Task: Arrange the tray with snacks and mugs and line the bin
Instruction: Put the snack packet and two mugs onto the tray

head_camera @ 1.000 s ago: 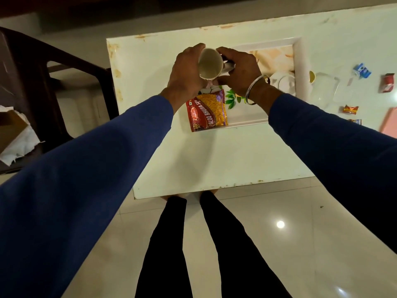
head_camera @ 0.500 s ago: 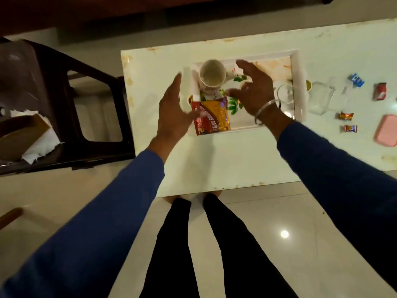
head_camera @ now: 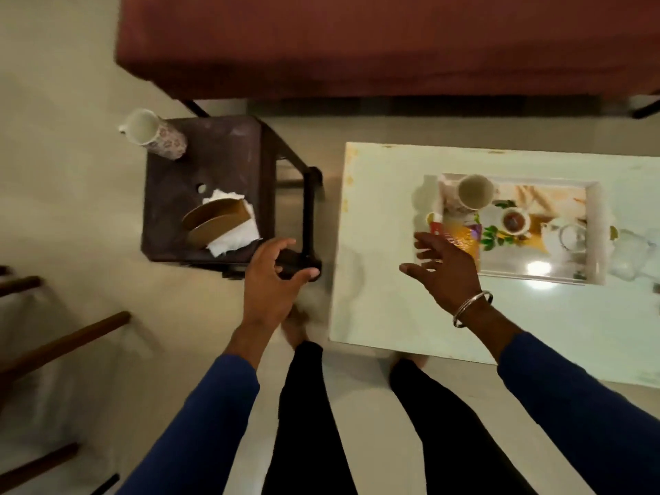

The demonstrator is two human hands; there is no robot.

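The tray (head_camera: 600,223) lies on the white table (head_camera: 393,309), right of centre. One mug (head_camera: 473,192) stands upright at its far left corner, and the snack packet (head_camera: 460,237) lies just nearer, partly hidden by my right hand (head_camera: 446,269). A second mug (head_camera: 153,134), patterned, stands on the far left corner of the dark stool (head_camera: 228,166), well apart from the tray.

My left hand (head_camera: 271,276) hangs over the near right corner of the stool, fingers loosely curled and grasping nothing. My right hand is spread and empty above the table.

Judgement: tray loading is part done. The next move calls for a reach across the stool to the patterned mug, then setting it beside the first.

On the stool, a brown holder (head_camera: 214,221) sits on white tissue (head_camera: 235,234). The floor is pale tile, with a maroon surface (head_camera: 357,41) beyond. No bin is in view.
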